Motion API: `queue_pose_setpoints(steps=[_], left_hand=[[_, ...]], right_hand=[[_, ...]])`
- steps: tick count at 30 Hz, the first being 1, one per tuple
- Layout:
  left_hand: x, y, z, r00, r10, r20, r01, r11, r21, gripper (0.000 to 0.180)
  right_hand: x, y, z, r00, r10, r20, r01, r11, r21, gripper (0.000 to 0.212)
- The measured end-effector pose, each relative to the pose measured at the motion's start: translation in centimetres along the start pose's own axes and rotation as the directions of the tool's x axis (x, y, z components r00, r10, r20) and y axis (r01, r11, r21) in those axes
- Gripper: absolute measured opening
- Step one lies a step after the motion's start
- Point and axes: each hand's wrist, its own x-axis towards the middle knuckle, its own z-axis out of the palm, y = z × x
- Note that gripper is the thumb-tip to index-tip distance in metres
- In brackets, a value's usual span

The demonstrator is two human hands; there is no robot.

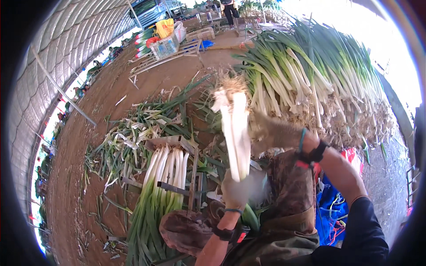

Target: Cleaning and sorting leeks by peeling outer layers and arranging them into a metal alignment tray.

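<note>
My left hand, in a pale glove, is closed round a small bunch of leeks. Their white shafts stand up from the fist with the shaggy roots at the top, and the green leaves hang below it over my lap. Close to the right side of the white shafts is my gloved right hand; motion smears its fingers, so I cannot make out its grip. To the left, a row of leeks lies in a metal frame, roots against its far plate and leaves toward me.
A large heap of leeks fills the far right. Stripped leaves litter the dirt floor on the left. Blue sheeting lies by my right leg. Farther back are a bamboo bench, a crate and a standing person.
</note>
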Motion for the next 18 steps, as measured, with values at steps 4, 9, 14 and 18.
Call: queue_pose_setpoints(steps=[4, 9, 14, 18], left_hand=[[-1.7, 2.6, 2.1, 0.998, 0.031, 0.057, -0.046, 0.960, 0.277, 0.042], [-1.5, 3.3, -1.6, 0.884, -0.001, 0.468, 0.061, 0.992, -0.112, 0.039], [0.0, 3.6, -3.5, 0.725, -0.037, 0.688, 0.197, 0.968, -0.157, 0.048], [-0.8, 5.2, -2.7, 0.578, 0.062, 0.814, 0.239, 0.941, -0.241, 0.056]], right_hand=[[-1.5, 1.0, 4.4, 0.956, 0.292, -0.034, -0.181, 0.673, 0.717, 0.068], [-2.1, 0.5, 4.0, 0.980, 0.138, 0.145, -0.196, 0.521, 0.831, 0.069], [-2.7, -2.0, 3.9, 0.983, 0.085, 0.163, -0.183, 0.395, 0.900, 0.076], [-3.8, -2.7, 1.1, 0.989, -0.122, 0.084, 0.093, 0.955, 0.283, 0.066]])
